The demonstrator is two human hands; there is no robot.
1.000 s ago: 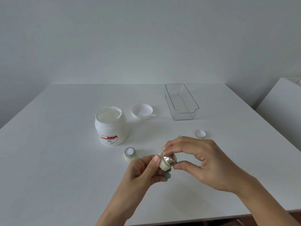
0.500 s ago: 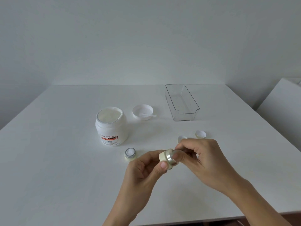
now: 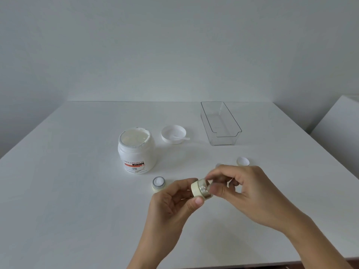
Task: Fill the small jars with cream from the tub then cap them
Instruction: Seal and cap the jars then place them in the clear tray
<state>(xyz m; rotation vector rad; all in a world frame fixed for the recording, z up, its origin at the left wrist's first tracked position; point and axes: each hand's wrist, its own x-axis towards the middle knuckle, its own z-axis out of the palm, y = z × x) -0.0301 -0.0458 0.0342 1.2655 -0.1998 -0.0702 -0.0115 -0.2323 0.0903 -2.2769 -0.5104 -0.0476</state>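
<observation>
Both hands grip small jar: left hand pinches base, right hand now clamped over cap.

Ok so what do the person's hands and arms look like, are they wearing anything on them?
Both hands are bare, with no gloves. No rings, watch or bracelet show on the left hand or the right hand. Both forearms are uncovered down to the bottom edge of the picture, so no sleeve is in view. The nails that show are short and look unpainted.

tub | label: "UREA CREAM 10" (smaller print below unreadable)
</observation>
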